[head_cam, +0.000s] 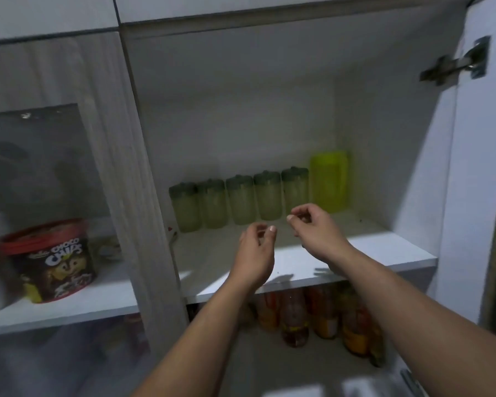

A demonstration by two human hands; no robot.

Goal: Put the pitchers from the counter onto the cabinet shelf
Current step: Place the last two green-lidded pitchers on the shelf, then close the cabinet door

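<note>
shelf (pixel 298 262): five lidded pitchers (pixel 239 200) plus lime pitcher (pixel 329 181) in far row | left hand (pixel 255 253), right hand (pixel 312 224): loosely curled, empty | surface unseen; remainder unknown

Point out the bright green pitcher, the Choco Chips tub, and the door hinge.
bright green pitcher (pixel 329 181): head view, middle of its front wall.
Choco Chips tub (pixel 58 263): head view, printed front below the red lid.
door hinge (pixel 455 63): head view, metal arm at upper right.

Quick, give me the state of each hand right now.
Left hand: empty, fingers loosely curled, in front of the shelf.
Right hand: empty, fingers loosely curled, just short of the pitchers.
</note>
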